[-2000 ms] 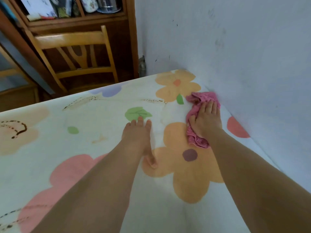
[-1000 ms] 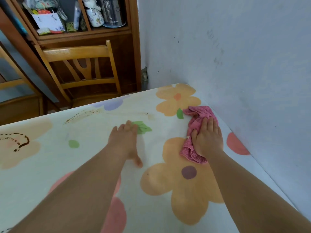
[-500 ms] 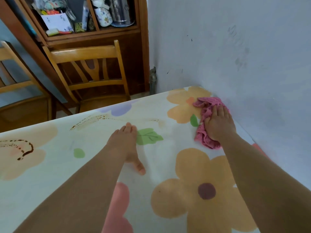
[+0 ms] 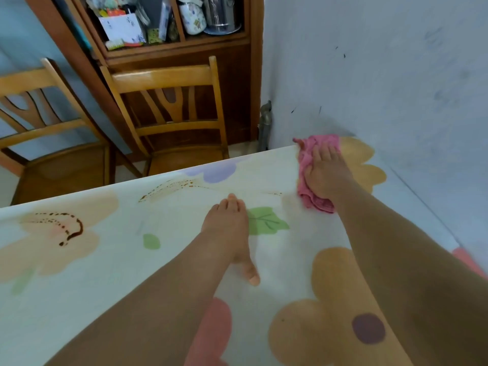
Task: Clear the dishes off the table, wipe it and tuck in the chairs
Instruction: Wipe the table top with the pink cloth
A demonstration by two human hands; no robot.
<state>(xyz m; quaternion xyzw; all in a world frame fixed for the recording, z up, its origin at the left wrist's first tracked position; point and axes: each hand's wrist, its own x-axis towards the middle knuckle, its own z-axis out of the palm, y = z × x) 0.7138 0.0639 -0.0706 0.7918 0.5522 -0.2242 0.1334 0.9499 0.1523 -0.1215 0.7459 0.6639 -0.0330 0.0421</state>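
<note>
Flowered table (image 4: 105, 281); right hand (image 4: 326, 174), fingers (image 4: 328, 153) straight, presses crumpled pink cloth (image 4: 315, 202) (far corner); left hand (image 4: 228, 228) lies flat.

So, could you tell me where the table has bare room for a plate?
The widest free patch of the table lies left of the left hand, up to the far edge by the two chairs. A smaller one sits between the forearms. The far right corner by the wall is crowded: the right hand presses the pink cloth there.
</note>
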